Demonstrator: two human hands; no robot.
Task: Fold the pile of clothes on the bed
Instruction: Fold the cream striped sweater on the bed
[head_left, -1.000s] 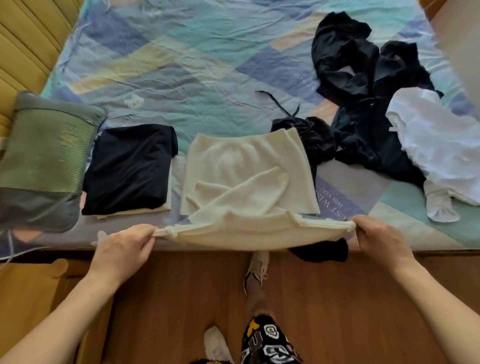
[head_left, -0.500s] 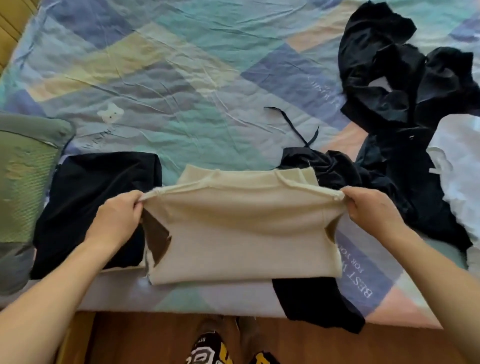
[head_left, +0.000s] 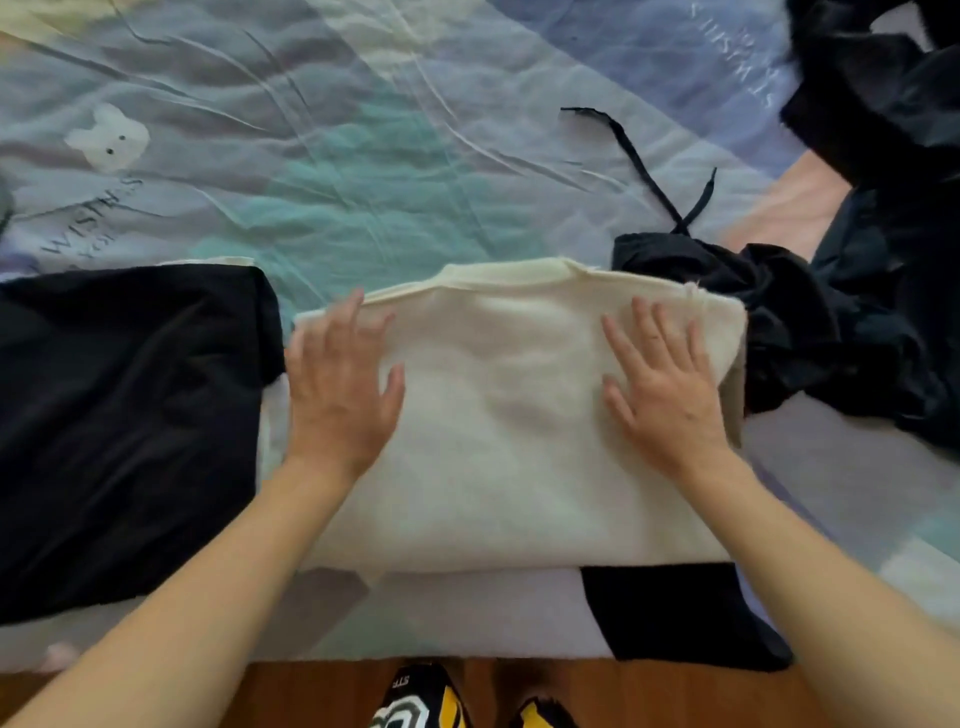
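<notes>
Head view: cream knit garment (head_left: 498, 441) lies folded into a rough rectangle on the bed (head_left: 363, 156), close to the near edge, its far edge showing a doubled hem. Left hand (head_left: 340, 384) lies flat, palm down, on the garment's left part, fingers spread and extended, gripping nothing; fingertips reach the far-left corner. Image of this hand is slightly motion-blurred. Right hand (head_left: 662, 384) lies flat, palm down, on the garment's right part, fingers splayed straight, also gripping nothing. Both forearms come in from the bottom corners.

Folded black garment (head_left: 124, 426) sits just left of the cream one, edges touching or nearly so, can't tell which. A thin pale layer peeks out at its far edge. Unfolded dark clothes pile (head_left: 852, 312) lies to the right, touching the cream garment's right edge, running up to the top right corner. Thin black strap (head_left: 644, 166) trails from the pile across the sheet. Another black piece (head_left: 680, 613) sticks out from under the cream garment's near-right corner and hangs over the bed edge. Sheet is pastel patchwork with a small white bear print (head_left: 106, 137). Wooden floor (head_left: 322, 691) at bottom.
</notes>
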